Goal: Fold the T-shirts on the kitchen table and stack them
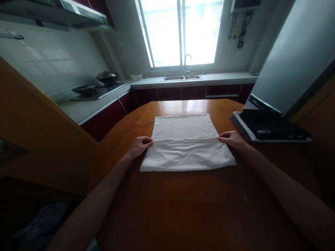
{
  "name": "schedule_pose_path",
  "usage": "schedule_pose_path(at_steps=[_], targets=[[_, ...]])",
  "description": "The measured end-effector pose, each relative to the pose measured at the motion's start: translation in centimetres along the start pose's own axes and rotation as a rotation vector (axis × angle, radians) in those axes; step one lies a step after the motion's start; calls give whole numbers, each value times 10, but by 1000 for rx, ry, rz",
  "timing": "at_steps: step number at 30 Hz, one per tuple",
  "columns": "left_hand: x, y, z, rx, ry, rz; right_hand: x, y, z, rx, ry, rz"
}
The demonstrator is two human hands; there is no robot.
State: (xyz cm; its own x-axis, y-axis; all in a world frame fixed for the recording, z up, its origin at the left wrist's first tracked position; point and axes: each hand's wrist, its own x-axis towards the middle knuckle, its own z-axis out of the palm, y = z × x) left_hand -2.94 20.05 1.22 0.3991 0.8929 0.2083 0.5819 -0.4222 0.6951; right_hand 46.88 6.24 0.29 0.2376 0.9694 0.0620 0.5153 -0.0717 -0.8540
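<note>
We are in a kitchen, at a wooden table (pixel 167 195). The white cloth (pixel 187 153) lies at its middle, its near part doubled over the far part. Our left hand (pixel 138 146) and right hand (pixel 232 138) pinch the two ends of the folded edge, fingers narrow. We should pull both corners evenly outward, keep this edge straight, and smooth the wrinkles softly.

The cloth (pixel 187 153) is plain white, the table (pixel 170 198) orange-brown, the cabinets (pixel 169 94) dark red.
</note>
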Motion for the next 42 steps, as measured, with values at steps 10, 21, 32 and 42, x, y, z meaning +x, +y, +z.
schedule_pose_path(at_steps=[10, 21, 32, 42], targets=[[1, 7, 10, -65, 194, 6, 0, 1, 3, 70, 100, 12], [6, -1, 21, 32, 207, 11, 0, 0, 6, -109, 116, -68], [-38, 69, 57, 470, -145, 383, -50, -44, 50, -698, 133, -404], [-66, 67, 58, 666, -305, 182, -74, -29, 73, -869, -58, -262]])
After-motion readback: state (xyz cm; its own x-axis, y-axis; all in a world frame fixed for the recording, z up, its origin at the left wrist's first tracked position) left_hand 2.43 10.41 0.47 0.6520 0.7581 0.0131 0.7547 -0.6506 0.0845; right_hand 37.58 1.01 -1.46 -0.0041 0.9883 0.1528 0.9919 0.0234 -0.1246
